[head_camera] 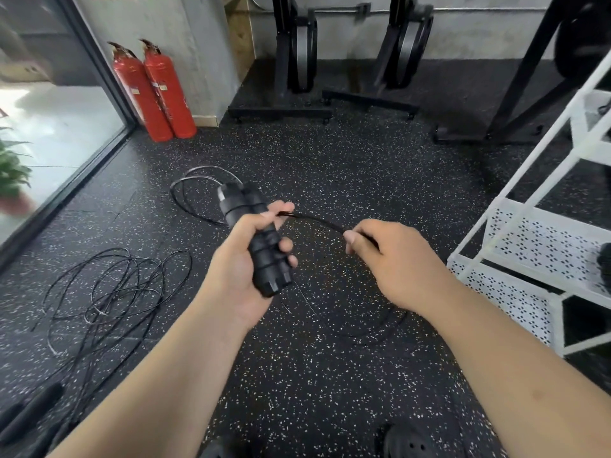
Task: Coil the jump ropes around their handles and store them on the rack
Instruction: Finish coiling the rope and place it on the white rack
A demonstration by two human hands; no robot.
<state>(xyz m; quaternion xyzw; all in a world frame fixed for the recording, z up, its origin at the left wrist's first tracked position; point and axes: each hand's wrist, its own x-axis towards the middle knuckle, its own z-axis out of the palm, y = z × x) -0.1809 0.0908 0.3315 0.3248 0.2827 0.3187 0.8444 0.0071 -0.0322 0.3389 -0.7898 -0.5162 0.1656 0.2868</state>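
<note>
My left hand [241, 259] grips a pair of black jump rope handles [261, 246] held side by side, with a few turns of rope around them. The black rope [317, 220] arcs from the handles to my right hand [393, 259], which pinches it between thumb and fingers. Past my right hand the rope drops in a loop to the floor [373, 328]. A white perforated metal rack [515, 246] stands at the right.
Tangled black jump ropes [109, 292] lie on the speckled rubber floor at the left, with loose handles [29, 408] near the bottom left. Another coil [195, 190] lies behind my left hand. Two red fire extinguishers [155, 90] and black gym machine bases [330, 104] stand at the back.
</note>
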